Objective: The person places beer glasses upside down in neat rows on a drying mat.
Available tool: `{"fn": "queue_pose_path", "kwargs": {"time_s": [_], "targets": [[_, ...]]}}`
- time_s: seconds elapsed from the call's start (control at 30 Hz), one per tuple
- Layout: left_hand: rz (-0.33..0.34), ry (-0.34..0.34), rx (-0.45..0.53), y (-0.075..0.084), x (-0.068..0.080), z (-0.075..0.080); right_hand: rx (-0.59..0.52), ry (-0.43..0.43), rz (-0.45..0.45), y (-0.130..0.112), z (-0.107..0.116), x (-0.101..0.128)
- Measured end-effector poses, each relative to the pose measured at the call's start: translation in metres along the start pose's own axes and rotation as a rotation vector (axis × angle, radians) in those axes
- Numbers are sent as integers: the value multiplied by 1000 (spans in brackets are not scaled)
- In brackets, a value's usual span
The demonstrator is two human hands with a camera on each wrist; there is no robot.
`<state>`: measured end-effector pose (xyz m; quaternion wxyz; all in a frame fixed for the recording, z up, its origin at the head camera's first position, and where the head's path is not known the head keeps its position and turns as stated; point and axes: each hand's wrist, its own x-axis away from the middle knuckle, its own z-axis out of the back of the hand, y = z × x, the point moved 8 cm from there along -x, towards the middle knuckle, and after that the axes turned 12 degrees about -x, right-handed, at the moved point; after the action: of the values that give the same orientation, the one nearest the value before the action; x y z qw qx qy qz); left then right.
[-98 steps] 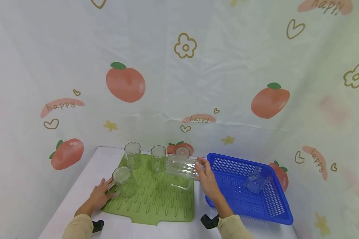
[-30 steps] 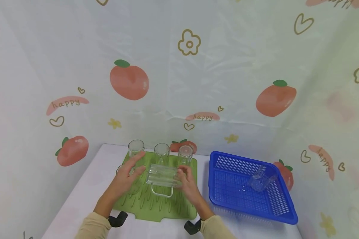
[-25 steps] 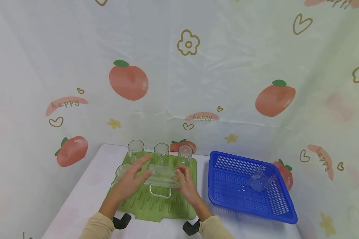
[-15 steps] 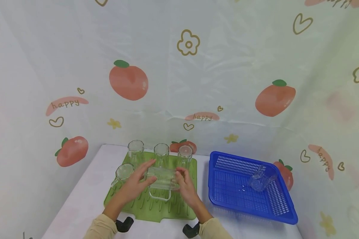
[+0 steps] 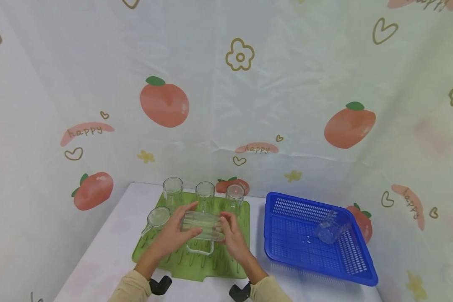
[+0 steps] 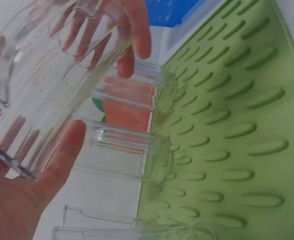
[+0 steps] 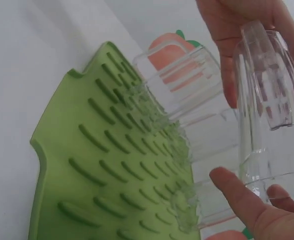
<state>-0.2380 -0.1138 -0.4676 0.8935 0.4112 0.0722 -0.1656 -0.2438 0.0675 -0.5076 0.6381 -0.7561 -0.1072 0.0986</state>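
A clear glass mug (image 5: 209,224) lies sideways in the air over the green ridged mat (image 5: 188,270), its handle hanging toward the person. My left hand (image 5: 170,235) grips its left end, thumb along the near side and fingers behind. At the other end, my right hand (image 5: 235,241) holds the mug between thumb and fingers. The left wrist view shows the left thumb (image 6: 67,150) against the glass. In the right wrist view the mug's handle (image 7: 272,75) faces the camera, with the right hand (image 7: 267,215) at the lower right.
Along the mat's back edge stand three glass mugs, the left one (image 5: 173,191), the middle one (image 5: 205,193) and the right one (image 5: 235,195). Another mug (image 5: 158,217) stands front left. A blue basket (image 5: 305,268) on the right holds a tipped glass mug (image 5: 328,230).
My right hand has brought the mug left from beside the basket over the mat. My left hand has left the front-left mug and come right, taking hold of the held mug's left end.
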Motion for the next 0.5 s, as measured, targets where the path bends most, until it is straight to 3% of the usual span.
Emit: {"fn": "queue_pose_path", "kwargs": {"time_s": [0.23,0.5], "targets": [[-15,107,7,2,-1,8,41,-45,-1,1,-5,1],[-2,115,14,3,-4,12,164,-109,-57,10,-2,4]]}}
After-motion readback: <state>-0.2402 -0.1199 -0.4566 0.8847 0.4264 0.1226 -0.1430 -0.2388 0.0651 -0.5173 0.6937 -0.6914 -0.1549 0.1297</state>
